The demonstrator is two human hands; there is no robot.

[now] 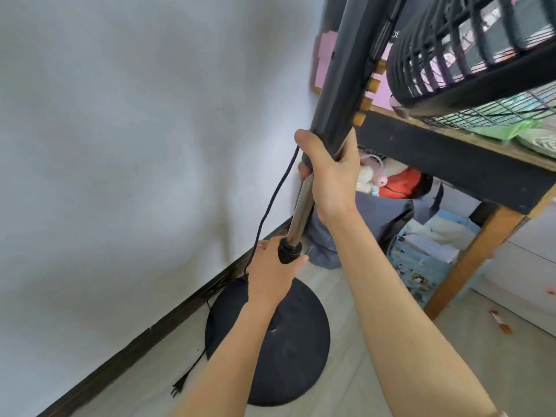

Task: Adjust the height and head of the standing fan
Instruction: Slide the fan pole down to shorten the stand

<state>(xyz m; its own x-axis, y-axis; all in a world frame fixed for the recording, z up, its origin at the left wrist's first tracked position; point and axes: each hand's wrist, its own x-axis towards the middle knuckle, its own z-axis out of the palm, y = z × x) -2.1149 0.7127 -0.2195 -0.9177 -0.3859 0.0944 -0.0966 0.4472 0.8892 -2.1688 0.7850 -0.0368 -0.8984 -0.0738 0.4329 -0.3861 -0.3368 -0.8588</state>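
Note:
A black standing fan stands by the white wall on a round black base (288, 356). Its chrome inner pole (301, 209) rises from a black height-lock collar (288, 251) into a wide black upper column (346, 64). The caged fan head (469, 55) fills the top right. My left hand (270, 275) wraps around the collar. My right hand (331, 179) grips the bottom end of the upper column where the chrome pole enters it. The lower pole is hidden behind my left hand.
The fan's black cord (270, 203) hangs along the wall, its plug (180, 386) lying on the pale floor. A wooden table (451, 158) stands close on the right, with a blue bag (427, 254), clothes and toys underneath.

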